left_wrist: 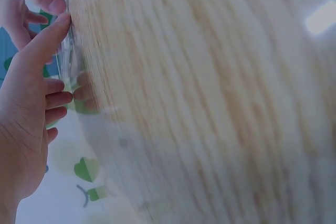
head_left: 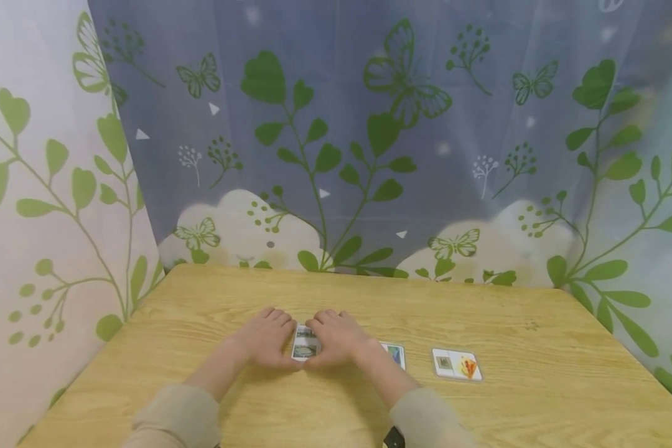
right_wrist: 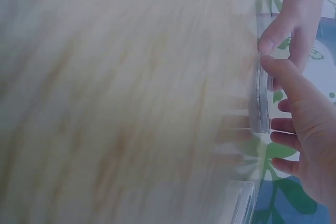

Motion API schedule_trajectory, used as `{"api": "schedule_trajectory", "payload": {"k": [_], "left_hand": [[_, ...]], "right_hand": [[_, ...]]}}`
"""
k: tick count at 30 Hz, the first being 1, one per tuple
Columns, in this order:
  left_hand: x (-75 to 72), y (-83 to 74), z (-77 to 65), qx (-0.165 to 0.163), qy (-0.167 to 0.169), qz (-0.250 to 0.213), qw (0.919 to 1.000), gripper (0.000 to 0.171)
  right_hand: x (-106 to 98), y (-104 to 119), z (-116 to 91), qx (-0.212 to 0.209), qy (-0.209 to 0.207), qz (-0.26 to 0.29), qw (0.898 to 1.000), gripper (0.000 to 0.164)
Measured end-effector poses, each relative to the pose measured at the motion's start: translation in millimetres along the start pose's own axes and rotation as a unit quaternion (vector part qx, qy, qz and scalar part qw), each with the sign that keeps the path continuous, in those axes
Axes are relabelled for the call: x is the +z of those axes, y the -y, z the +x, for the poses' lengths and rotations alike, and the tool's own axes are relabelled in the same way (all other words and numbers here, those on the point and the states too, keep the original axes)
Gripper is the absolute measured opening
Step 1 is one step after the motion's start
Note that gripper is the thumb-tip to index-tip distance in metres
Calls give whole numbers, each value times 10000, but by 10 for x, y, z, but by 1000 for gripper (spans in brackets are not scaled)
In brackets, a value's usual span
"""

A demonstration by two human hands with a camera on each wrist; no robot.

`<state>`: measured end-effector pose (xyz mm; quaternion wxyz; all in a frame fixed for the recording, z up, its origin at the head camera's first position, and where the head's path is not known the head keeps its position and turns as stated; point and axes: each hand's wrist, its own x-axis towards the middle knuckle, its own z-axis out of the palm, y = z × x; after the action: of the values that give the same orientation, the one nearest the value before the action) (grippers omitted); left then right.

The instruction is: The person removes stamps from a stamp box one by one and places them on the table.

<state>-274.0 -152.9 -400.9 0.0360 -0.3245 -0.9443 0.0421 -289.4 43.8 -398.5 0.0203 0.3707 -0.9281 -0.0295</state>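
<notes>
A white card (head_left: 305,343) with small pictures, in a clear plastic case, lies flat on the wooden table. Seen edge-on in the right wrist view, the case (right_wrist: 263,103) shows as two thin clear layers. My left hand (head_left: 266,339) lies along its left side, and my right hand (head_left: 337,338) along its right, partly over it. Both thumbs point inward and meet at the near edge. The fingers of both hands reach forward, loosely extended, with the fingertips right by the table. Neither hand lifts the card.
A second cased card (head_left: 394,356) lies to the right, half hidden behind my right forearm. Farther right is another cased card (head_left: 457,364) with a red and yellow picture. The wooden table (head_left: 537,386) ends at a leaf-patterned curtain (head_left: 336,155) behind and at both sides.
</notes>
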Motion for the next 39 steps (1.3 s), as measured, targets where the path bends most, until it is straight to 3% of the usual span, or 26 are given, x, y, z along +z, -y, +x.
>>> {"api": "schedule_trajectory", "payload": {"k": [9, 23, 39], "left_hand": [[36, -5, -24, -53, 83, -161, 9998, 83], [64, -14, -3, -25, 25, -38, 10000, 81], [10, -37, 8, -169, 125, -102, 9997, 84]], "right_hand": [[32, 26, 21, -128, 73, 2, 9999, 76], [43, 13, 17, -209, 43, 42, 9998, 74], [26, -20, 17, -180, 9, 292, 9994, 76]]}}
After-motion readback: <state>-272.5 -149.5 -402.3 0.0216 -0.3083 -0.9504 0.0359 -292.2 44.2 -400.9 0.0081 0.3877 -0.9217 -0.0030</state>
